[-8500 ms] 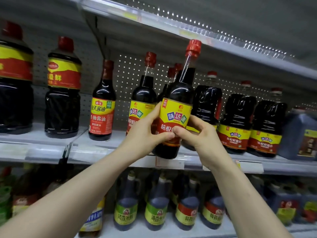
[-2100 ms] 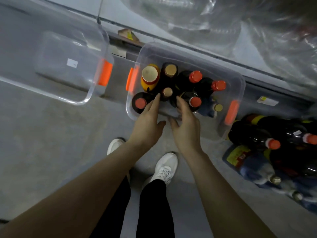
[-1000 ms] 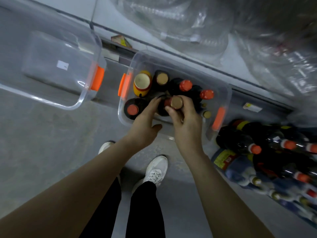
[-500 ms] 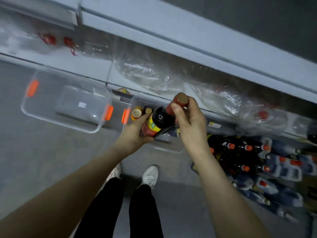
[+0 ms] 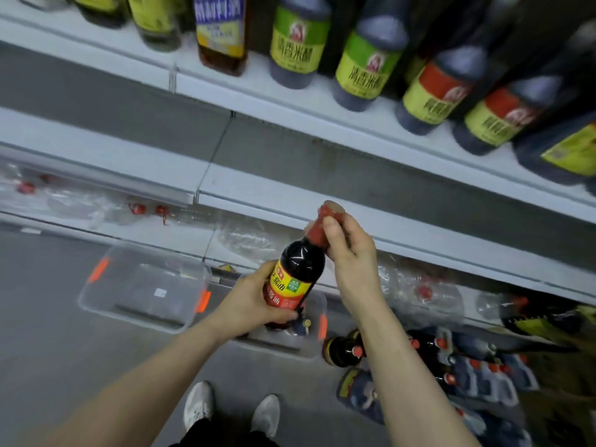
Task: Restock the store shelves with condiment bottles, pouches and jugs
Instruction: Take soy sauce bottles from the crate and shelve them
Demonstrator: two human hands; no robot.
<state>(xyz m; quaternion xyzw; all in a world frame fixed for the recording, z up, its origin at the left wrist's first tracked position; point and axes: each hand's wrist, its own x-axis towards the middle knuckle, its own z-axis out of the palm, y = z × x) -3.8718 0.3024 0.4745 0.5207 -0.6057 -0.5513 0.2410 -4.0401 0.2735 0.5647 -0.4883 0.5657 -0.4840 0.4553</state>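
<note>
Now holding one dark bottle up in the air, above the clear tub and in front of the shelves. Gripping its label part with the left hand, fingers curled round it. Pinching its red top with the right hand. Not on a shelf yet. Probably lots left to put away: a pile of bottles on the floor. Some rows of bottles up top already.

Our two bare arms reach forward, hands close together.
Our left hand curls round the lower body of the bottle; our right hand, just beyond, pinches its neck between thumb and fingers.
</note>
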